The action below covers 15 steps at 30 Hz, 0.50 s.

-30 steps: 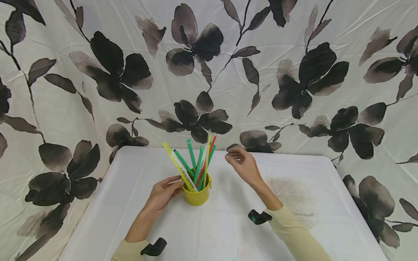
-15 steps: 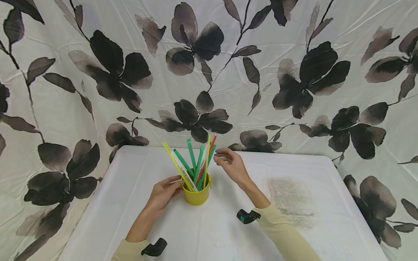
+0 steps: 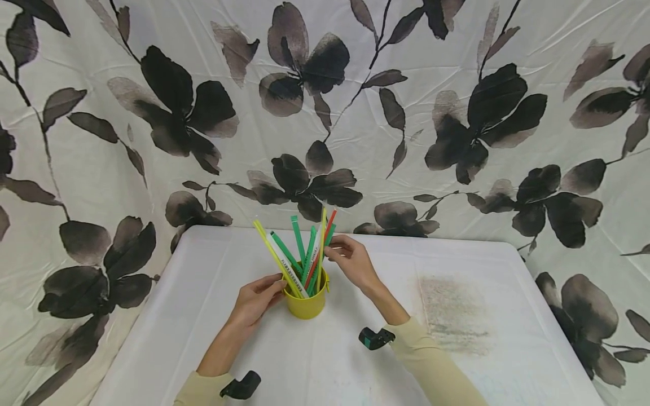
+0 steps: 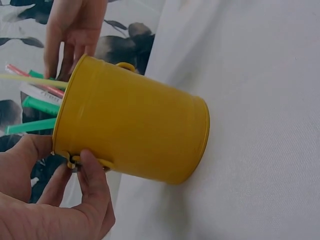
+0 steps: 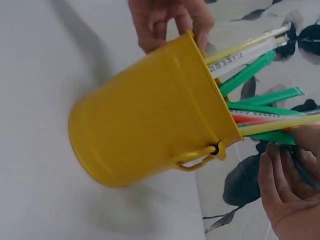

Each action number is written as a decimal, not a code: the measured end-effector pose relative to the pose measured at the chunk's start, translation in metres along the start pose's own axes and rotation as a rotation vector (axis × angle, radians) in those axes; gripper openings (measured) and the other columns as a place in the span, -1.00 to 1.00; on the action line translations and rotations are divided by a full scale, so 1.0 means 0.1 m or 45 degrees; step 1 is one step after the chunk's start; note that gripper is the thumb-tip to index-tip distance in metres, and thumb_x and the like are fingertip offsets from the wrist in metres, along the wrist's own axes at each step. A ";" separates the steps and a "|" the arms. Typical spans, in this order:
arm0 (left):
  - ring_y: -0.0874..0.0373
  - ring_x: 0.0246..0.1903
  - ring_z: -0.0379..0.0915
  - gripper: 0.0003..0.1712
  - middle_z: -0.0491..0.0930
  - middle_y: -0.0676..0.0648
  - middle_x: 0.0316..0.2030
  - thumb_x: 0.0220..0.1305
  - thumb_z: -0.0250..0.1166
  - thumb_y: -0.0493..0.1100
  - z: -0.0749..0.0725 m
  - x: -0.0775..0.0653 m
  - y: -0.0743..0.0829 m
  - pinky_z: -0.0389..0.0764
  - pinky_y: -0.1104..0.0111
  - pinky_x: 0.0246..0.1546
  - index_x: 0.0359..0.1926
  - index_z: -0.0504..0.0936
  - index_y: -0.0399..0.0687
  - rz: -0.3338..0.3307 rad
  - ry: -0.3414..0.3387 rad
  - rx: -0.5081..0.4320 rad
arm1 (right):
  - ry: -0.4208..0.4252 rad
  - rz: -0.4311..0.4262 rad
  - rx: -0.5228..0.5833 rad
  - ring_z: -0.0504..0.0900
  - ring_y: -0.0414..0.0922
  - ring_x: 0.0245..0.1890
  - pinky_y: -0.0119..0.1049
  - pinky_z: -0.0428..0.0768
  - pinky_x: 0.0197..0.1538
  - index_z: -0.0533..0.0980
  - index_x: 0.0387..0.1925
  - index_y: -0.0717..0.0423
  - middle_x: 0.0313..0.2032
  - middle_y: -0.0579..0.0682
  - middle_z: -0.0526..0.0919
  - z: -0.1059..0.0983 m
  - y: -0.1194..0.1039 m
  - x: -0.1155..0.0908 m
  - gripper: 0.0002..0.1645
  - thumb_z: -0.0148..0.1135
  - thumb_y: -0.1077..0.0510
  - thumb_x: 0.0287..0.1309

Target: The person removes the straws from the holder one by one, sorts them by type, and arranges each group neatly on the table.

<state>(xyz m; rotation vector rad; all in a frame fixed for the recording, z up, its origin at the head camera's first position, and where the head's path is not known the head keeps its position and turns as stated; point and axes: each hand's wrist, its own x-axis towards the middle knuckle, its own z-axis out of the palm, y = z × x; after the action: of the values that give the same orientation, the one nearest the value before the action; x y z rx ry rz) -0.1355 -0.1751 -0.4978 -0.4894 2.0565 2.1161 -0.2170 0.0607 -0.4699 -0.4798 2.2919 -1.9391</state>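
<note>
A small yellow metal bucket (image 3: 306,308) stands upright on the white-covered table, holding several thin drinking straws. Among them are green straws (image 5: 248,73), a yellow straw (image 3: 321,248), a red straw (image 3: 330,225) and a white straw with printing (image 5: 242,57). My left hand (image 3: 255,301) pinches the bucket's left rim; in the left wrist view its thumb is at the rim and a finger at the handle loop (image 4: 75,160). My right hand (image 3: 355,264) is beside the straws on the right, fingertips close to a green straw (image 5: 272,136). Whether they touch it is unclear.
The table (image 3: 203,265) has a white cloth with a brownish smudged patch (image 3: 454,316) at the right. Behind it hangs a white curtain (image 3: 386,141) with dark flower prints. A black camera (image 3: 377,338) sits at the right wrist, another camera (image 3: 241,385) at the left.
My right hand has moved left, from beyond the bucket's right side to right next to the straws. The left hand and bucket have stayed in place.
</note>
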 end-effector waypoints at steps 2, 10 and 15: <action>0.11 0.06 0.61 -0.53 0.53 -0.29 0.24 0.43 0.31 -0.23 0.01 0.00 0.00 0.69 0.39 0.11 0.28 0.56 -0.32 -0.002 -0.003 -0.011 | 0.000 0.002 -0.012 0.64 0.24 0.04 0.06 0.70 0.15 0.52 0.16 0.45 0.05 0.35 0.63 0.01 -0.01 0.00 -0.63 0.23 0.30 0.42; 0.15 0.00 0.64 -0.55 0.54 -0.28 0.22 0.42 0.32 -0.24 0.02 0.01 -0.01 0.70 0.43 0.05 0.26 0.58 -0.33 -0.003 0.011 -0.032 | 0.032 -0.027 0.008 0.69 0.17 -0.01 0.00 0.72 0.14 0.56 0.10 0.36 -0.01 0.27 0.67 0.03 -0.03 -0.03 -0.68 0.26 0.25 0.42; 0.14 0.00 0.64 -0.55 0.55 -0.28 0.21 0.43 0.31 -0.24 0.01 0.00 -0.01 0.70 0.43 0.05 0.26 0.58 -0.33 0.004 0.009 -0.024 | 0.064 -0.046 0.003 0.74 0.13 -0.08 -0.01 0.75 0.09 0.54 0.10 0.35 -0.06 0.26 0.69 0.02 -0.06 -0.03 -0.69 0.26 0.27 0.41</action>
<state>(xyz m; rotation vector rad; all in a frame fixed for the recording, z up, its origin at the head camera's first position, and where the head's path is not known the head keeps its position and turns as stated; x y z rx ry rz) -0.1355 -0.1745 -0.4986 -0.4969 2.0445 2.1405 -0.2130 0.0585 -0.4651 -0.4810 2.3269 -1.9923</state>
